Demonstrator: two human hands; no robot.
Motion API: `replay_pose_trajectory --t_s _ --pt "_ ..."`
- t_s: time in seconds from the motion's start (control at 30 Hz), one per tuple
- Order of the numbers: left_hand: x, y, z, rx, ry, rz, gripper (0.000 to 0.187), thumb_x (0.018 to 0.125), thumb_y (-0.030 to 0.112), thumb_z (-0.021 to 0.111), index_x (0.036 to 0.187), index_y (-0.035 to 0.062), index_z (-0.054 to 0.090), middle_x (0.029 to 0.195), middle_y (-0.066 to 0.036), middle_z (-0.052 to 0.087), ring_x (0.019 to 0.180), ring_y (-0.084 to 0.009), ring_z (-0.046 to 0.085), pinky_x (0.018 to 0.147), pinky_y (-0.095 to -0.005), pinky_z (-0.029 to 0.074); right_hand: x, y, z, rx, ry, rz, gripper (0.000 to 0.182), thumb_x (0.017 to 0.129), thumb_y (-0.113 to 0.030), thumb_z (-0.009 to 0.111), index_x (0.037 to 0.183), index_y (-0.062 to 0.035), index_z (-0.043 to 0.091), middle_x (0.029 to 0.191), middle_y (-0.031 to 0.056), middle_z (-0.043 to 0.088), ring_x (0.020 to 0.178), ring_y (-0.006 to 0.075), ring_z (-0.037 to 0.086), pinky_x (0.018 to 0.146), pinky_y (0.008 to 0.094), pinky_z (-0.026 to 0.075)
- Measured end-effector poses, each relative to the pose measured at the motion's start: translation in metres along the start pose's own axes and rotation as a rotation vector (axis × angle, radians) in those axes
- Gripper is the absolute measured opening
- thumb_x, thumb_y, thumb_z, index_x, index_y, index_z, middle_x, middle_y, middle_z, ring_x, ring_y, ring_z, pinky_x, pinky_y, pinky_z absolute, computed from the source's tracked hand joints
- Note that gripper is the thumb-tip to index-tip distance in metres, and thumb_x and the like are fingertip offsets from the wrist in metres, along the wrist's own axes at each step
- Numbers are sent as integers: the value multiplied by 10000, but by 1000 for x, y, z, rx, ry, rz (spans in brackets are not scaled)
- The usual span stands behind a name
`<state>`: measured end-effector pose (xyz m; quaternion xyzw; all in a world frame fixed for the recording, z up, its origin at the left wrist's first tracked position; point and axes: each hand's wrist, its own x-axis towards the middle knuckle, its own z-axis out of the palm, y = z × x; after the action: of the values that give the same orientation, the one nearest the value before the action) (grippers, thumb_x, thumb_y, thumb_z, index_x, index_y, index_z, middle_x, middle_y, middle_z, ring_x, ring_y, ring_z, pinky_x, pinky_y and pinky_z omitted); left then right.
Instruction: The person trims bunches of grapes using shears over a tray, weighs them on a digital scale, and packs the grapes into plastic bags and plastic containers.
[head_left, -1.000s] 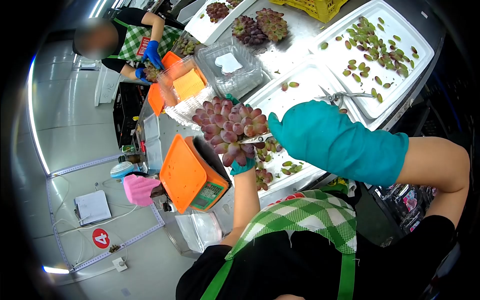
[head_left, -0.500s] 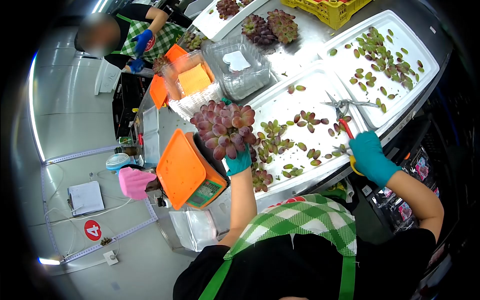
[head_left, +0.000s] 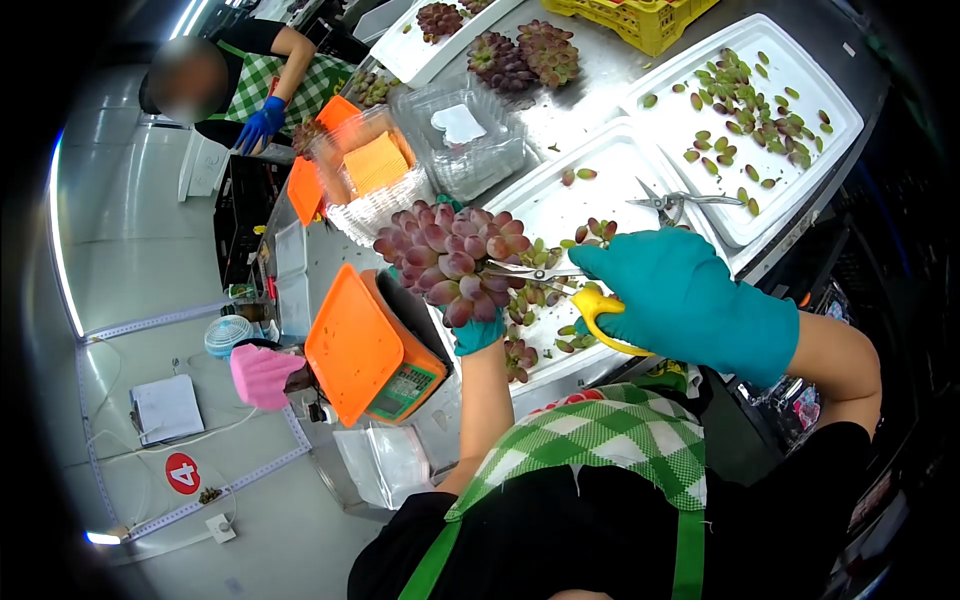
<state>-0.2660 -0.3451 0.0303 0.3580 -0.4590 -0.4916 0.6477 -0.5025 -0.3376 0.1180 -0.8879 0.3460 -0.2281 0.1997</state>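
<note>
A purple-red succulent (head_left: 450, 255) is gripped from beneath by my left hand (head_left: 478, 332), in a teal glove; its leaves hide most of the fingers. My right hand (head_left: 690, 300), gloved the same way, is closed on yellow-handled scissors (head_left: 597, 312). Their blades point left, with the tips right at the succulent's right-hand leaves. Below the scissors lies a white tray (head_left: 600, 165) with small loose leaves and cuttings. Red-handled pruning shears (head_left: 672, 203) rest across its right edge, their handle covered by my right hand.
Another white tray (head_left: 840, 140) of loose leaves stands at the right. An orange scale (head_left: 355, 345) is left of my left hand, clear plastic boxes (head_left: 465, 140) beyond. Two succulents (head_left: 548, 52) sit near a yellow crate (head_left: 650, 28). A co-worker's blue-gloved hand (head_left: 262, 125) shows at upper left.
My right hand has moved left from the tray's right edge, bringing the scissors up to the succulent. My left hand still holds the plant. The co-worker's hands have moved lower.
</note>
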Motion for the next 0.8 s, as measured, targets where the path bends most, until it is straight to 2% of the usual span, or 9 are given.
replay_pose_trajectory --t_s 0.13,0.2,0.23,0.33,0.47,0.53,0.6,0.73,0.8 --pt "0 1 -2 -378 -180 -71 340 894 280 310 1180 100 348 1146 -105 443 1036 -278 454 871 -381 394 7 -5 -3 -100 -126 2 448 703 -301 626 1038 -28 507 698 94 546 614 241 558 521 361 430" --pt "0 -3 -8 -637 -228 -180 375 902 304 297 1210 94 330 1195 -121 424 1075 -291 448 897 -390 395 10 -6 -2 -118 -169 15 443 699 -299 624 1023 -23 502 696 95 543 617 242 556 522 360 427" --pt "-6 2 -2 11 84 -258 400 902 314 296 1219 73 320 1211 -144 417 1081 -296 459 915 -388 395 12 -7 -2 -136 -190 23 440 698 -298 624 1016 -19 502 691 95 541 614 245 556 522 365 427" --pt "-2 -13 -32 -86 73 -371 428 900 321 296 1237 55 304 1228 -161 408 1084 -299 463 921 -382 394 15 -6 -3 -136 -242 39 419 695 -296 624 988 -17 513 679 96 541 610 251 560 531 376 430" --pt "-2 -15 -32 -113 48 -368 404 902 297 296 1224 54 311 1212 -153 418 1074 -291 467 911 -376 402 16 -1 -4 -15 -279 89 361 696 -299 620 949 -48 560 695 100 572 629 261 578 564 377 446" --pt "2 -15 -17 -682 -161 -332 378 901 275 304 1207 53 320 1197 -145 424 1051 -278 474 891 -362 408 16 1 -3 31 -263 107 346 703 -307 615 955 -72 584 718 100 592 647 265 586 576 368 454" --pt "7 -18 -14 -913 -266 -262 355 900 257 312 1190 54 328 1183 -135 429 1033 -264 476 867 -350 415 14 6 3 67 -214 85 344 710 -320 611 977 -103 603 747 101 609 669 268 592 584 357 460" --pt "10 -9 -5 -774 -305 -180 346 891 228 342 1192 56 328 1170 -110 430 1037 -233 453 866 -327 393 18 10 2 220 -285 181 383 724 -353 605 1037 -132 594 753 115 609 659 275 590 577 355 458" --pt "12 -2 4 -496 -239 -112 333 889 235 348 1171 57 337 1140 -98 431 1020 -222 441 861 -322 381 15 11 8 259 -242 199 386 729 -364 603 1043 -139 592 746 120 606 643 274 590 572 356 456"
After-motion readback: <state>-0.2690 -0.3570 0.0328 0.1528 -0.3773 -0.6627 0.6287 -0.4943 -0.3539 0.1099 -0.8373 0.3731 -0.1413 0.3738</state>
